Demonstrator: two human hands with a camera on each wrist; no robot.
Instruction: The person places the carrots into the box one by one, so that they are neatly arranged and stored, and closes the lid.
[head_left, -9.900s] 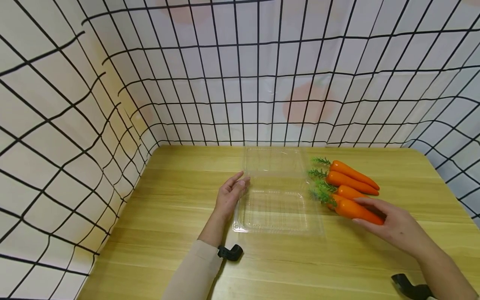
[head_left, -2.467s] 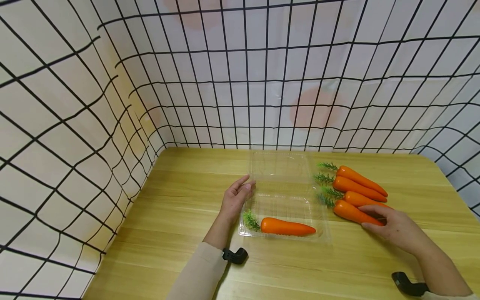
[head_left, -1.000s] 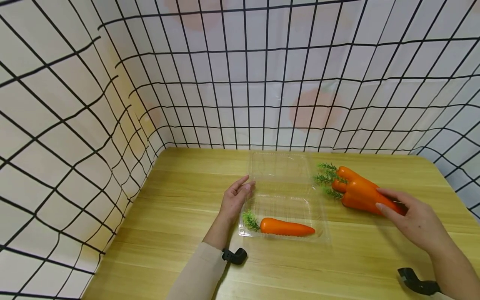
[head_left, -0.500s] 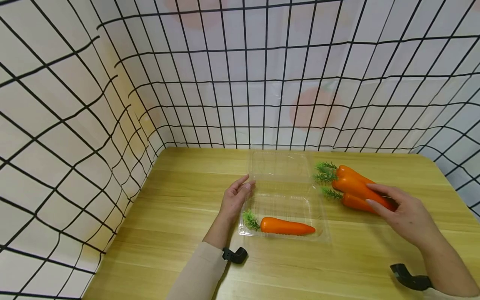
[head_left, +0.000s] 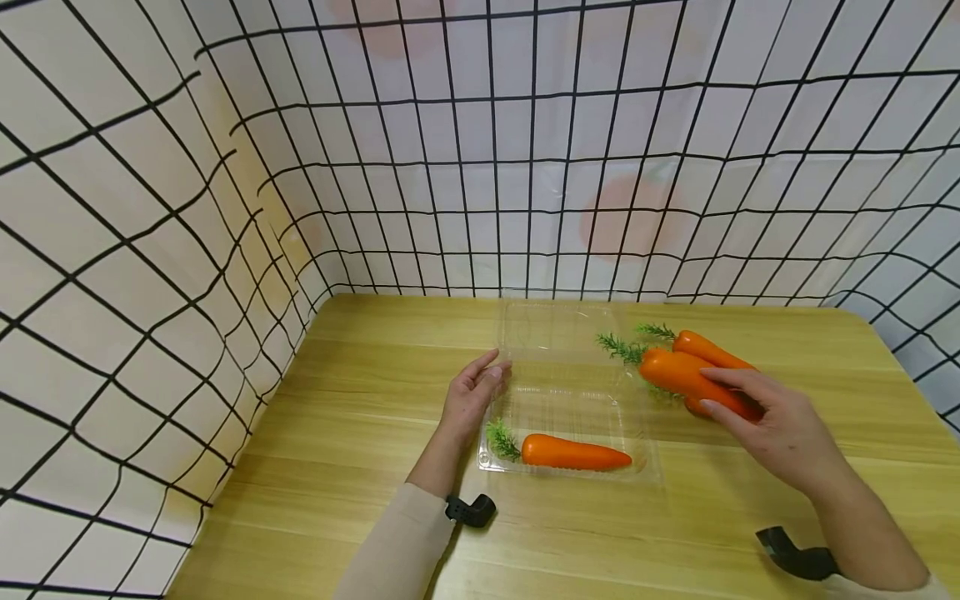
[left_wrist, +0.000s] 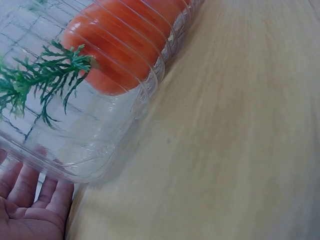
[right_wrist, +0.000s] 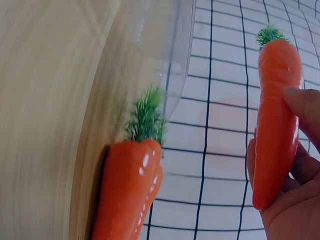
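An orange carrot with green leaves (head_left: 667, 369) is pinched between the thumb and fingers of my right hand (head_left: 783, 433). In the right wrist view the held carrot (right_wrist: 276, 120) is lifted clear of two more carrots (right_wrist: 127, 185). A clear plastic clamshell box (head_left: 562, 408) lies opened out in the middle of the table, its lid half (head_left: 558, 327) towards the back. One carrot (head_left: 573, 452) lies along the front of its tray. My left hand (head_left: 465, 404) touches the box's left side with loosely extended fingers (left_wrist: 25, 187).
Right of the box, one carrot (head_left: 712, 348) lies at the back of the pile; another (head_left: 697, 407) is partly hidden beneath the held one and my hand. The wooden table (head_left: 360, 400) is bounded by a white cloth wall with black grid lines (head_left: 450, 192).
A carrot from the pile now lies in the tray, which was empty in the first frame. Over the last second my right hand has moved left with another carrot. My left hand stays at the box.
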